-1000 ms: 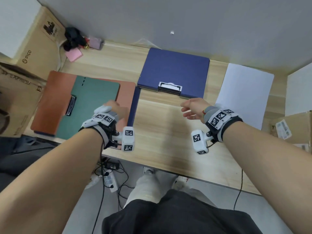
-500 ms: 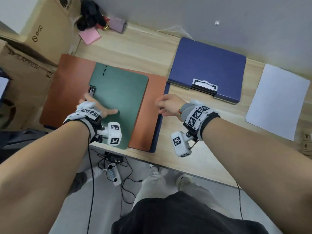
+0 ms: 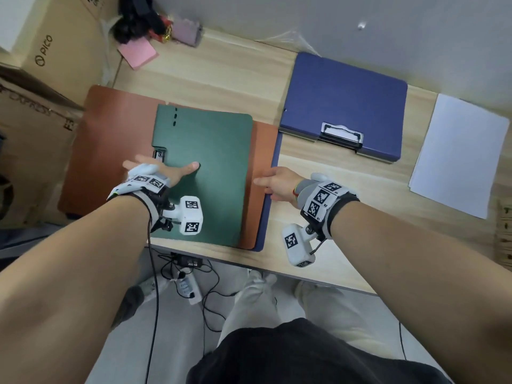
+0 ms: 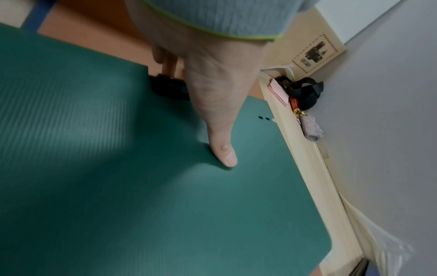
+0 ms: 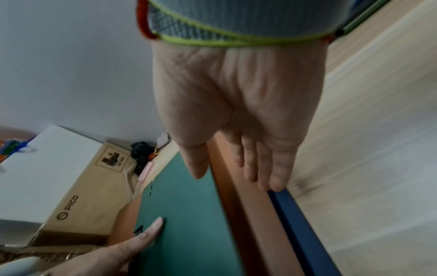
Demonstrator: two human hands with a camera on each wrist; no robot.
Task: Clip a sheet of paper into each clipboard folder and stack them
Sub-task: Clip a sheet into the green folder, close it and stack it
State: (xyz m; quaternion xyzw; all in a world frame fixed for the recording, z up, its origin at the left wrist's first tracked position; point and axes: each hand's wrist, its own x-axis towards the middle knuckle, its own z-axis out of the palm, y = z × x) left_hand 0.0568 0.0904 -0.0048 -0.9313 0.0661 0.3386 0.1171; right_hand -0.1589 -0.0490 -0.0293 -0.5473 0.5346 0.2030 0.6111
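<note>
A green folder [image 3: 210,167] lies shut on a wider orange folder [image 3: 110,128], with a blue folder's edge [image 3: 267,217] showing beneath both. My left hand [image 3: 160,166] rests at the green folder's left edge beside its black clip [image 4: 170,89]. Its thumb [image 4: 224,153] lies flat on the green cover [image 4: 141,186], and the fingers reach past the edge. My right hand [image 3: 274,182] has straight fingers [image 5: 272,179] touching the orange folder's right edge [image 5: 248,214]. A second blue clipboard folder [image 3: 346,101] lies behind, with white paper [image 3: 457,153] to its right.
Cardboard boxes [image 3: 55,51] crowd the table's left side. Pink notes [image 3: 138,52] and a black bundle [image 3: 135,23] sit at the back left by the wall. The table's front edge [image 3: 304,275] runs under my wrists, and cables lie on the floor below.
My left hand slid left across the green cover to its clip edge. My right hand moved left from the bare table to the orange folder's right edge.
</note>
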